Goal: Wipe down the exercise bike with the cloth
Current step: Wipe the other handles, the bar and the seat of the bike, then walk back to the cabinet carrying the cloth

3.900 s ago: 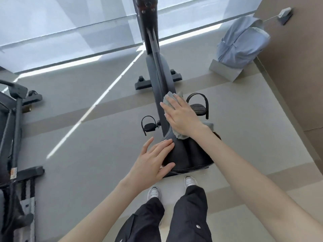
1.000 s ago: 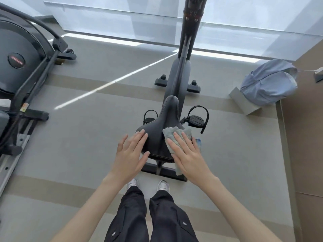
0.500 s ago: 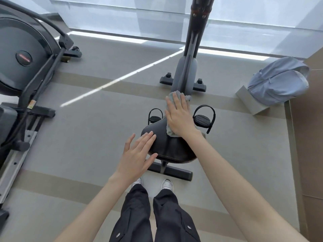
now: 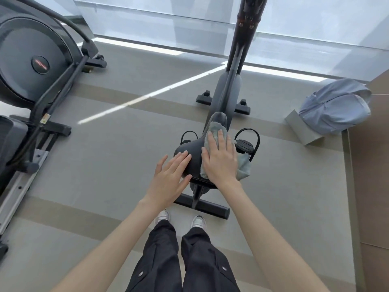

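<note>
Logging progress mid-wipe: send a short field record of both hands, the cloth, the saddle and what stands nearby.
right hand: flat, fingers straight, pressing the cloth onto the saddle
left hand: open, fingertips on the saddle's left edge
cloth: grey-blue, on the saddle's right side, a corner hanging off to the right
exercise bike: upright, post running out of frame at top
nearby: elliptical machine at left, backpack at right

Left hand and right hand were bare, forearms uncovered. Loose black trousers showed small round silver studs on each leg, and pale silver-white sneakers peeked out below.
</note>
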{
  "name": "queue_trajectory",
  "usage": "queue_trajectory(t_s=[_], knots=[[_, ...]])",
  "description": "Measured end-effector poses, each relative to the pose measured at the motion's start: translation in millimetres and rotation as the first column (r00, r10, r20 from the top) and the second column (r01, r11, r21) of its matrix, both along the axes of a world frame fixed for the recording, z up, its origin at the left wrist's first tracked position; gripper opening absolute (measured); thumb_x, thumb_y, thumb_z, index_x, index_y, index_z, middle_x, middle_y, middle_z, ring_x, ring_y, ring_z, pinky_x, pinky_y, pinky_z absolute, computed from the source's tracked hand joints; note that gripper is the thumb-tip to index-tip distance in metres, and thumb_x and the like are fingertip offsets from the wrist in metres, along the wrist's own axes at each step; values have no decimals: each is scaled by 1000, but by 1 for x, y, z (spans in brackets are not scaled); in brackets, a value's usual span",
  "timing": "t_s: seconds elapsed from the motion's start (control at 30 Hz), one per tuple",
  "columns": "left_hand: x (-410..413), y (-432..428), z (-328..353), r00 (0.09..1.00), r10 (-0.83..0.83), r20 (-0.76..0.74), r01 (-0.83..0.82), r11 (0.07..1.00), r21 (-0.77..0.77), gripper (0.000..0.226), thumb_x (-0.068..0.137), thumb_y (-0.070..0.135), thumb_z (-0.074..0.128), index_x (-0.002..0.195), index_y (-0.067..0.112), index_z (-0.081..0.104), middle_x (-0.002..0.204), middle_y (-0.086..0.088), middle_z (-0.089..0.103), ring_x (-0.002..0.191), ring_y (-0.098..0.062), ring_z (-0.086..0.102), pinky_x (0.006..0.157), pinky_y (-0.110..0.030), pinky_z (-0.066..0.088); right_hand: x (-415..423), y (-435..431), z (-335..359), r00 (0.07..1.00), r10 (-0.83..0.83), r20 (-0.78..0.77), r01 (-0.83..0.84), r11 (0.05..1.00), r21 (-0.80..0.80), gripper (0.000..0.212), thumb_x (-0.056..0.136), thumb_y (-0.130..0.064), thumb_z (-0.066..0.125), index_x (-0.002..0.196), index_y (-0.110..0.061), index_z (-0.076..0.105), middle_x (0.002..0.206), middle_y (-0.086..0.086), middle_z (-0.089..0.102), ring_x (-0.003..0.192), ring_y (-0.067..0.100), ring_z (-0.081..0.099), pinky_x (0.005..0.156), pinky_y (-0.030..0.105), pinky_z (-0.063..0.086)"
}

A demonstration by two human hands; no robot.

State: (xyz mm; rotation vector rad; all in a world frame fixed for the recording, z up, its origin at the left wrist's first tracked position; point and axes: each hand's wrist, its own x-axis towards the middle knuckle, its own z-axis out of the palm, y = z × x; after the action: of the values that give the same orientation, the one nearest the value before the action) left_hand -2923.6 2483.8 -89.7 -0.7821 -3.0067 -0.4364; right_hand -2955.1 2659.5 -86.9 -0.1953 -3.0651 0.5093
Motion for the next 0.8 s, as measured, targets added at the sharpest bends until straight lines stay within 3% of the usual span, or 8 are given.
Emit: queue_trajectory(t_s=[0.1, 0.27, 0.43, 0.53, 0.63, 0.8], knots=[[3, 4, 3, 999, 18, 29, -18, 1000, -15, 52, 95, 35, 40, 138, 8, 50, 144, -6, 49, 134, -16, 38, 112, -42, 24, 30, 1, -3, 995, 36, -89, -39, 999, -30, 44, 90, -32, 41, 125, -15, 61, 133, 13, 56, 126, 34, 49, 106, 45, 35], [4, 5, 15, 988, 25, 149, -19, 999, -45, 54, 93, 36, 39, 137, 7, 51, 143, -7, 51, 132, -19, 41, 107, -38, 26, 58, 14, 3, 961, 145, -238, -154, 988, -20, 30, 82, -17, 54, 107, -13, 70, 114, 13, 66, 107, 33, 59, 93, 41, 42], [4, -8, 37, 972, 31, 233, 4, 989, -148, 54, 86, 40, 39, 122, 9, 64, 129, -9, 62, 116, -25, 61, 99, -39, 40, 67, 13, 33, 935, 220, -279, -245, 968, -59, 28, 81, -15, 51, 106, -17, 64, 104, 15, 64, 78, 32, 61, 68, 39, 55], [14, -39, 68, 972, 23, 235, 12, 989, -146, 51, 96, 38, 39, 138, 11, 49, 151, -8, 40, 137, -23, 40, 111, -36, 26, 73, -14, 60, 908, 314, -277, -353, 929, -106, 28, 83, -22, 49, 110, -20, 56, 105, 11, 60, 75, 28, 61, 54, 33, 54], [36, -95, 99, 951, 172, 257, -138, 980, -143, 59, 98, 49, 24, 146, 18, 38, 157, 1, 27, 144, -15, 24, 113, -26, 16, 69, -60, 90, 847, 425, -319, -475, 875, -96, 30, 81, -25, 53, 111, -20, 55, 105, 5, 58, 78, 24, 62, 46, 31, 52], [106, -209, 143, 874, 461, 154, -446, 886, -123, 52, 99, 45, 31, 142, 19, 44, 152, 3, 38, 139, -17, 34, 109, -33, 27, 72, -170, 135, 623, 588, -516, -718, 692, -78, 44, 72, -9, 75, 109, -18, 53, 101, 8, 61, 72, 26, 62, 47, 32, 51]])
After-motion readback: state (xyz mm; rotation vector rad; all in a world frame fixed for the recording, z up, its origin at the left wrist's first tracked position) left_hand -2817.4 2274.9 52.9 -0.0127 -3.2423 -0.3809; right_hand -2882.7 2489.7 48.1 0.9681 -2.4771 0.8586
